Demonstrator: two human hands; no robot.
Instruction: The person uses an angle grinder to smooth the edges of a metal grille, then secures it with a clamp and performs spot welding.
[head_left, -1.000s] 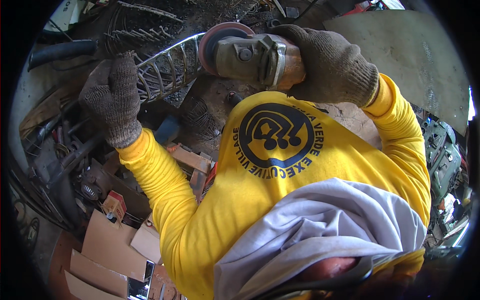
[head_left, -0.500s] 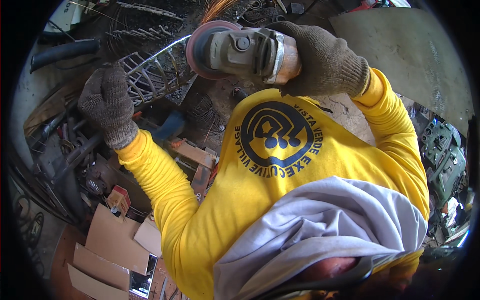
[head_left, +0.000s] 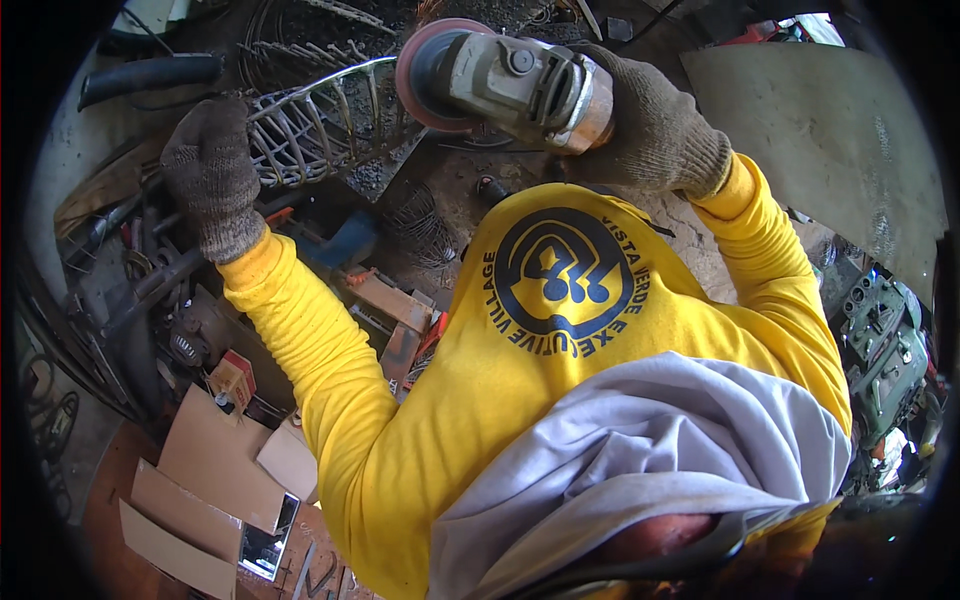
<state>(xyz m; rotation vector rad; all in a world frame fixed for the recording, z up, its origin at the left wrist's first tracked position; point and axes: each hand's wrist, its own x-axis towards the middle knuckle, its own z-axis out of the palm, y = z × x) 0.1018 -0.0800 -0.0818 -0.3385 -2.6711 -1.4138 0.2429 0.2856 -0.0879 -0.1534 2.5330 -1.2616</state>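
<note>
My right hand (head_left: pixel 655 120), in a brown knit glove, is wrapped round the body of an angle grinder (head_left: pixel 515 85). Its reddish disc (head_left: pixel 408 72) points left, beside the right end of a metal lattice frame (head_left: pixel 310 130). Whether the disc touches the frame I cannot tell. My left hand (head_left: pixel 212 165), gloved alike, is closed at the frame's left end; its fingertips are partly hidden. The frame has a shiny upper rod and many thin curved crosspieces. A faint trace of orange sparks (head_left: pixel 428 9) shows above the disc.
Thin metal rods (head_left: pixel 310 55) lie beyond the frame. A large flat sheet (head_left: pixel 810 130) is at the right, above green machinery (head_left: pixel 885 345). Cardboard (head_left: pixel 215 460) lies at lower left, near wooden pieces (head_left: pixel 390 302) and a coil of wire (head_left: pixel 425 225). A dark tube (head_left: pixel 150 78) sits at upper left.
The grinder has moved slightly right and up in the view, and its disc stands farther along the frame's right end. The bright spark stream has shrunk to a faint trace. My left hand keeps its grip.
</note>
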